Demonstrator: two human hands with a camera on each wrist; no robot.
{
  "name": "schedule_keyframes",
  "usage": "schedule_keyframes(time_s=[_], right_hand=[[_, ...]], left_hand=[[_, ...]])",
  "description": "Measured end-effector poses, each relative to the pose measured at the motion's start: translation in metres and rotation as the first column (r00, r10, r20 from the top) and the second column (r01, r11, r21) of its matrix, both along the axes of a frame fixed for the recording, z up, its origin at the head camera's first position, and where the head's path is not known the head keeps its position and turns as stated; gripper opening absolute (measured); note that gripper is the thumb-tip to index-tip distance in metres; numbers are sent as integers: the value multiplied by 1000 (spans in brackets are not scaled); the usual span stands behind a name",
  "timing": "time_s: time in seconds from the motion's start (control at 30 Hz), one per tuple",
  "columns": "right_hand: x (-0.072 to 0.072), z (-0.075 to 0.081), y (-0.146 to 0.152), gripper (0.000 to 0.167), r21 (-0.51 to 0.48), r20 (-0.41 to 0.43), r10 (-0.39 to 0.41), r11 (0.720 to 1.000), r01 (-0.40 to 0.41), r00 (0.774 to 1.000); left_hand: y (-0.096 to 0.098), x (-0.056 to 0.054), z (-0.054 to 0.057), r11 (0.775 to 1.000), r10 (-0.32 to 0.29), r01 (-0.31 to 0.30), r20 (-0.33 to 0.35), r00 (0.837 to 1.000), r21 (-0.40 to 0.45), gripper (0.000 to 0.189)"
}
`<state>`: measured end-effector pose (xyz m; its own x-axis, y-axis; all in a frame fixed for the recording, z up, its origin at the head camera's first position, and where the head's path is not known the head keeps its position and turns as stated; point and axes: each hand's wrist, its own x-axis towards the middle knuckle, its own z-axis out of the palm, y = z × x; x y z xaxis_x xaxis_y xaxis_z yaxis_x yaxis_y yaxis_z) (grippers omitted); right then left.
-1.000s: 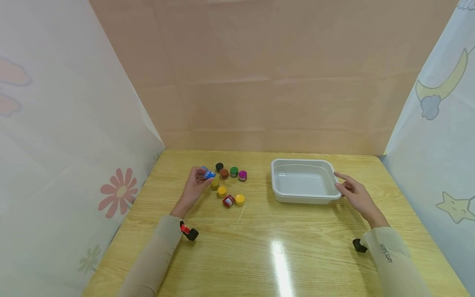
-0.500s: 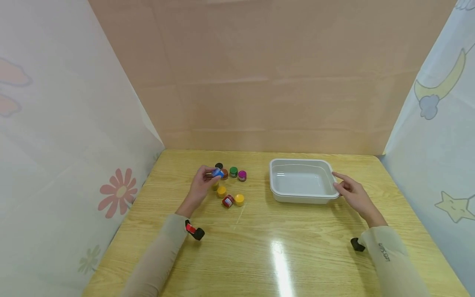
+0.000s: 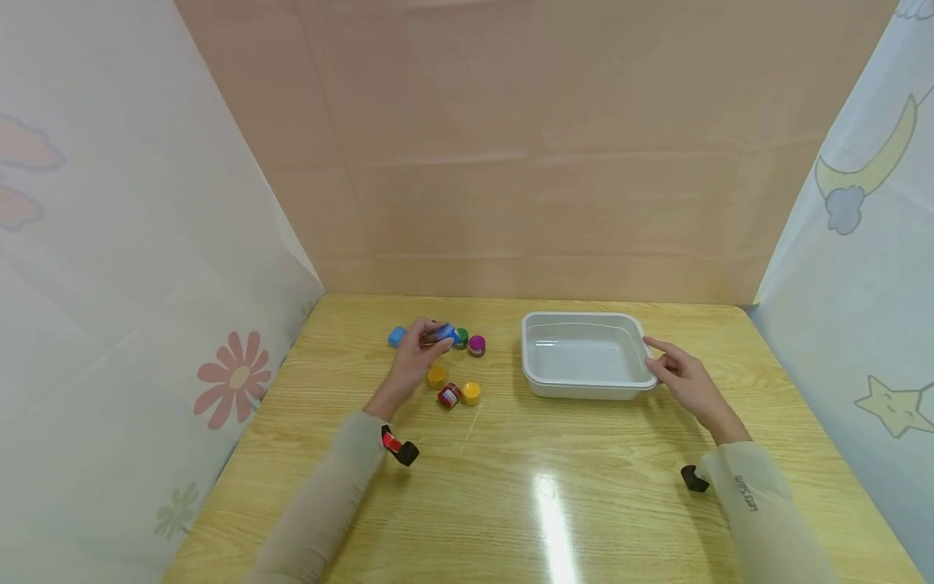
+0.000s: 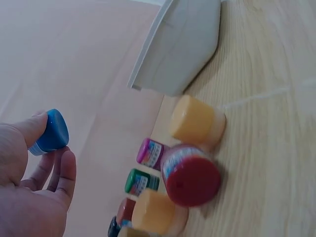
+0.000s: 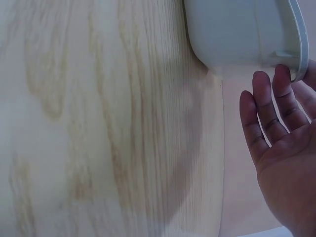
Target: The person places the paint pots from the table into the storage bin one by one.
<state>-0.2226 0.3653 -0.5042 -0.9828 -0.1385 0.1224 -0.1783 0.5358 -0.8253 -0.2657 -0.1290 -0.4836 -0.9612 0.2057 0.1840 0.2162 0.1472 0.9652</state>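
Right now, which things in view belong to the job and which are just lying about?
Belonging, it seems:
blue jar, in the left hand
white tub, at the right hand

Lying about:
red jar
yellow jars
green jar
purple jar
brown jar
black jar
another blue object

The table [image 3: 620,495] has the look of smooth wood with visible grain, and its surface is glossy enough to give back a bright streak of light. The basin [image 3: 584,391] seems to be of smooth plastic with a soft shine, and the blue jar [image 4: 56,130] and the red jar [image 4: 192,181] also look like smooth plastic. The backdrop [image 3: 511,162] resembles creased matt paper, while the sleeves [image 3: 328,491] appear to be matt cloth.
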Motion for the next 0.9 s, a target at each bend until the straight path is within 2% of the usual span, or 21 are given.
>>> schedule_keyframes(time_s=[0.3, 0.6, 0.8, 0.9], right_hand=[[-3, 0, -8, 54, 2, -15, 11, 1000, -11, 1000], [-6, -2, -14, 54, 3, -7, 22, 1000, -22, 1000], [-7, -2, -19, 54, -5, -11, 33, 999, -33, 999], [-7, -1, -21, 54, -3, -8, 32, 999, -32, 999]], left_hand=[[28, -8, 3, 998, -57, 56, -34, 998, -32, 27], [61, -12, 11, 994, -112, 112, -7, 994, -16, 29], [88, -16, 18, 987, -155, 153, -40, 987, -37, 25], [104, -19, 19, 985, -168, 167, -36, 985, -40, 25]])
